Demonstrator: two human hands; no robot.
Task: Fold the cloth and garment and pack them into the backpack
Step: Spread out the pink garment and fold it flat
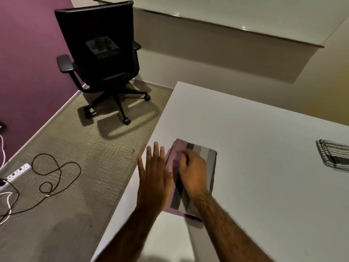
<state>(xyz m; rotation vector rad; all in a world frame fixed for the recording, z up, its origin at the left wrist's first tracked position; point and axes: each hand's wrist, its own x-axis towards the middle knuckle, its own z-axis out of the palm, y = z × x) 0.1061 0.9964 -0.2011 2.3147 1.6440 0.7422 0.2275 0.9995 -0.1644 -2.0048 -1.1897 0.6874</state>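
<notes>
- The folded garment (196,167), a soft rectangle banded in mauve, grey and black, lies flat near the left edge of the smooth white tabletop (255,138)
- Right hand (192,173) rests on the garment, fingers curled on the fabric; whether its grip pinches a fold I cannot tell
- Left hand (154,173) is flat and open just beside the garment's left edge, fingers spread, its grip on nothing
- A folded cloth (334,156), white with thin black stripes, lies well apart at the right
- No backpack in view; a black mesh office chair (98,53) stands on the woven carpet (85,167)

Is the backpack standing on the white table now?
No, the white table holds only the folded purple and grey garment under the right hand and a folded striped cloth; no backpack is in view.
</notes>
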